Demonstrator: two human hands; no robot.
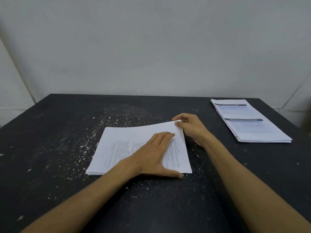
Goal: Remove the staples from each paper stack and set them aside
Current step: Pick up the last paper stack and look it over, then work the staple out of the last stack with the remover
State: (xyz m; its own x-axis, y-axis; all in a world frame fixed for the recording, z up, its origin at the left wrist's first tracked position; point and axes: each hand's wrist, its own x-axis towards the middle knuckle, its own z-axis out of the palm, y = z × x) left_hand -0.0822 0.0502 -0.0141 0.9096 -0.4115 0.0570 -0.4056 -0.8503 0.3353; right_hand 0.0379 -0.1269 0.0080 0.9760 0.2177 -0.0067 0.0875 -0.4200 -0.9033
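Note:
A white paper stack [121, 145] with printed text lies in the middle of the black table [50, 148]. My left hand [154, 153] lies flat on the stack with straight fingers, pressing it down. My right hand [188, 126] pinches the stack's far right corner between thumb and fingers, and the top sheets curl up there. No staple is visible; the corner is hidden by my fingers.
A second paper stack [250, 121] with blue-banded print lies at the table's far right, near the edge. White specks are scattered over the table top. A pale wall [151, 47] rises directly behind the table.

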